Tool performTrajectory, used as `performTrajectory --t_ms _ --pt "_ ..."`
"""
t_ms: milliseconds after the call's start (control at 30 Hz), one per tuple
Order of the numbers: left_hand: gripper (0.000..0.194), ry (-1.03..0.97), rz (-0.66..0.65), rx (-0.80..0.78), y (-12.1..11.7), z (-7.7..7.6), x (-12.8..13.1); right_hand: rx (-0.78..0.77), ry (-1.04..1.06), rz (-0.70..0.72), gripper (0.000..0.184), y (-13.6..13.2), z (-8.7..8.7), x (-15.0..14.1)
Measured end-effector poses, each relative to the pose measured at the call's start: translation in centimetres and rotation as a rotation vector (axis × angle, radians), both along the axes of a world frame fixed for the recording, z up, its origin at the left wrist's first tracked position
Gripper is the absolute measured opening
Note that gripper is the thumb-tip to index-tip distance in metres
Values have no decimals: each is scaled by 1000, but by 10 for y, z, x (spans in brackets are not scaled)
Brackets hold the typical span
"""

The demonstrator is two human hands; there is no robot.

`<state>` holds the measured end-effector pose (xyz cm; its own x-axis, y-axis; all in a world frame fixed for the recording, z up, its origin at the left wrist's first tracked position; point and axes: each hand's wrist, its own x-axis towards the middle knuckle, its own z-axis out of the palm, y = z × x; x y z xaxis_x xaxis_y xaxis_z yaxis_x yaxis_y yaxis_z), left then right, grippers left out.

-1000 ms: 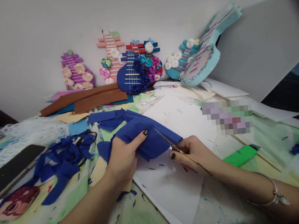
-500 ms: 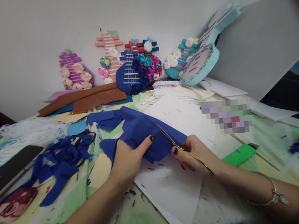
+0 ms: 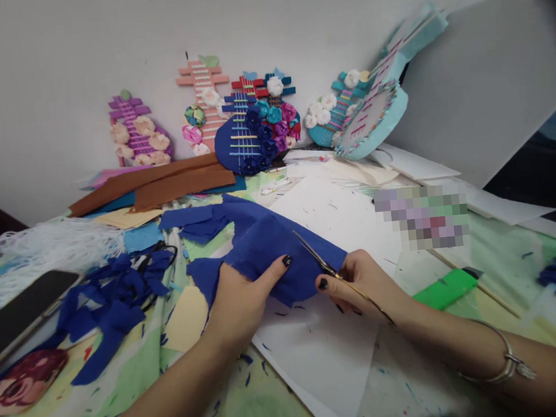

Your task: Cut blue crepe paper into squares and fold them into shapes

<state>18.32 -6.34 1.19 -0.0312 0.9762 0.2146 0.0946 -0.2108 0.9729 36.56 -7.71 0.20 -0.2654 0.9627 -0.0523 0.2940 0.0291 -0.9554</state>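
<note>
Since the frame 1 s ago, both hands w/ the blue cloth (image 3: 267, 249) have slid a bit toward the right and the left thumb has stretched further over the fabric; vs. 0.5 s ago almost nothing has changed.

Head view, places given from the white paper sheet (image 3: 321, 348) on the table (image 3: 130, 406): blue cloth lies over the sheet's upper-left part, partly lifted; left hand (image 3: 240, 297) has its grip clamped on the cloth's near edge, thumb on top, fingers under, prob. to keep the fabric taut and flat for the blades; right hand (image 3: 358, 279) sits just right of it above the sheet, grip closed round the handles of thin gold scissors (image 3: 320, 260), blades pointing up-left into the cloth edge; whether the blades are apart or together I cannot tell, too thin. Bracelet (image 3: 511, 360) on the right wrist.

Left of the sheet: heap of blue cloth scraps (image 3: 114, 299), a dark phone (image 3: 17, 315) further left, white fringe (image 3: 55, 246) behind it. Right of the sheet: green lighter (image 3: 446, 289), close to the right forearm; a blurred patch beyond it. Behind the sheet, leaning on the wall: guitar-shaped craft pieces (image 3: 251, 129) w/ fabric flowers, brown felt strips (image 3: 157, 184) lying before them; prob. finished work kept clear of the cutting spot.
</note>
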Motion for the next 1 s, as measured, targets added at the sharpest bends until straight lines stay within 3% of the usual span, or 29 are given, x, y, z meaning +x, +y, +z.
performTrajectory --t_ms 333,1000 --pt "54 -65 -73 -3 1 -3 -2 -81 166 -35 34 3 5 -3" --pt "47 -40 -61 7 0 -3 -2 -47 50 -46 49 3 -3 1"
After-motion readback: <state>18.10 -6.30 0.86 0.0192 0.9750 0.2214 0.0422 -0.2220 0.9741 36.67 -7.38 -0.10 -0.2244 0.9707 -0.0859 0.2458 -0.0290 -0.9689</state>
